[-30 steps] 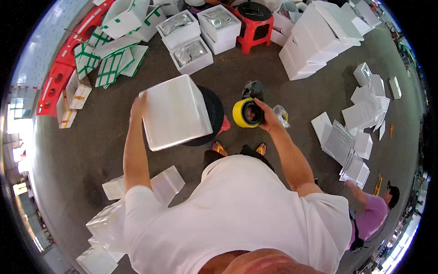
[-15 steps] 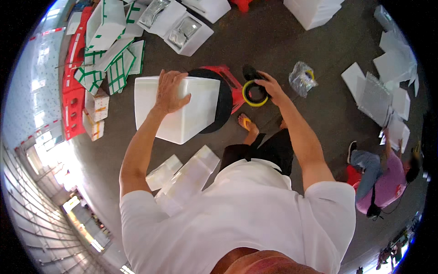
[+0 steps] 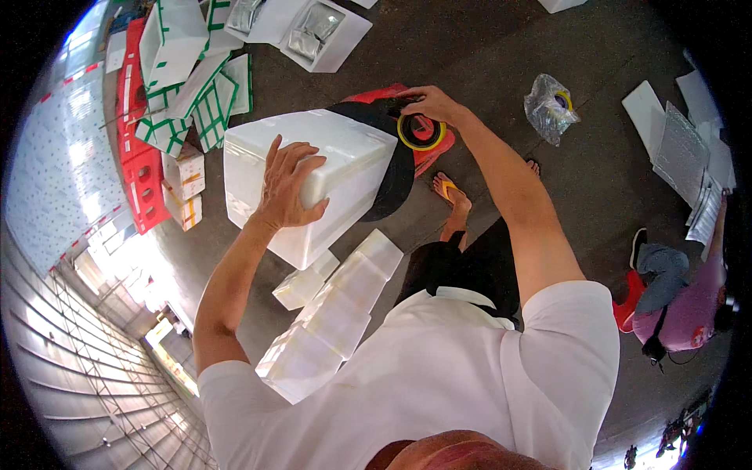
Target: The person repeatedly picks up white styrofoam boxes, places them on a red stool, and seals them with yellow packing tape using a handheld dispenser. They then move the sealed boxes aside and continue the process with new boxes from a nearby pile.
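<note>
Floor [image 3: 482, 59] stretches right of a black stool [image 3: 395, 184]; a smooth foam box [image 3: 348, 133] overhangs its edge, left hand [image 3: 286, 188] on it, fingers spread, right hand [image 3: 437, 106] fingers curled over a round tape roll [image 3: 423, 146]

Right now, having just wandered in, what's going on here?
A person in a white T-shirt has the left hand spread on a white box at a red stool with a black round top. The right hand holds a yellow-and-black tape roll beside the box. More white boxes stand on the floor, and someone in a purple top is at the right, near pale panels.
</note>
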Motion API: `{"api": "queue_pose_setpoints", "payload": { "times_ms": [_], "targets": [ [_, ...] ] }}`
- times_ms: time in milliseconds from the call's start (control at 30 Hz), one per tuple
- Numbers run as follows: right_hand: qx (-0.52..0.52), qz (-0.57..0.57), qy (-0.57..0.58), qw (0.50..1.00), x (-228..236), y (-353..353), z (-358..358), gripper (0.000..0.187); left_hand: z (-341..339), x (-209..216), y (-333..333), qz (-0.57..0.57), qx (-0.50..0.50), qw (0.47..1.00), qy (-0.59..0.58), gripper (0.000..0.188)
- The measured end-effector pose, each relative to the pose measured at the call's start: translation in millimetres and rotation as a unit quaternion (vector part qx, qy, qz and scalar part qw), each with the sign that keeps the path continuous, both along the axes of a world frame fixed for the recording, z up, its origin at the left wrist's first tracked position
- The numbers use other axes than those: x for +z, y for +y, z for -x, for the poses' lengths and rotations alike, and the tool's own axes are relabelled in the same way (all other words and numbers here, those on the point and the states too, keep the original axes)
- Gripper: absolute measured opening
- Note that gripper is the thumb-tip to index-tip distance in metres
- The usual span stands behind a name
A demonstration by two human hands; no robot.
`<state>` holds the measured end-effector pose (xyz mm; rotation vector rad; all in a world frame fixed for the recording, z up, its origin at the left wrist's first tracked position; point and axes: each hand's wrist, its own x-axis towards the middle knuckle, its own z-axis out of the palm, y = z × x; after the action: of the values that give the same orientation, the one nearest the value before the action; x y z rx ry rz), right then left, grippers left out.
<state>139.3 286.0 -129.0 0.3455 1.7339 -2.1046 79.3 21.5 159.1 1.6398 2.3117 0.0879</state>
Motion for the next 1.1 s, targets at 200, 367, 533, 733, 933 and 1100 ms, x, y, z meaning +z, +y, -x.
{"api": "queue_pose_setpoints", "payload": {
  "times_ms": [200, 367, 533, 733, 933, 1100],
  "targets": [
    [0.231, -0.008, 0.026, 0.973, -10.2, -9.0, 9.5, 0.054, 12.0, -7.6, -6.1, -0.013, 0.032, 0.999, 0.008, 0.063],
    [0.141, 0.062, -0.010, 0.988, 3.5, -28.6, -57.0, 0.056, 43.8, -22.0, -16.1, -0.014, 0.230, 0.969, 0.094, 0.053],
    [0.166, -0.035, 0.121, 0.978, -5.5, -79.2, -103.8, 0.058, 97.5, -39.8, -97.4, -0.069, 0.525, 0.838, 0.132, 0.054],
    [0.084, -0.016, 0.079, 0.993, -29.8, -85.0, -31.3, 0.052, 54.5, -46.0, -79.0, -0.136, 0.288, 0.948, 0.022, 0.055],
    [0.068, 0.059, 0.047, 0.995, -5.2, -68.9, -84.0, 0.056, 54.7, -42.0, -74.1, -0.003, 0.397, 0.906, 0.148, 0.060],
    [0.109, 0.011, 0.092, 0.990, -10.9, -64.5, -127.4, 0.057, 87.2, -39.4, -127.1, 0.035, 0.677, 0.733, 0.051, 0.075]
  ]
}}
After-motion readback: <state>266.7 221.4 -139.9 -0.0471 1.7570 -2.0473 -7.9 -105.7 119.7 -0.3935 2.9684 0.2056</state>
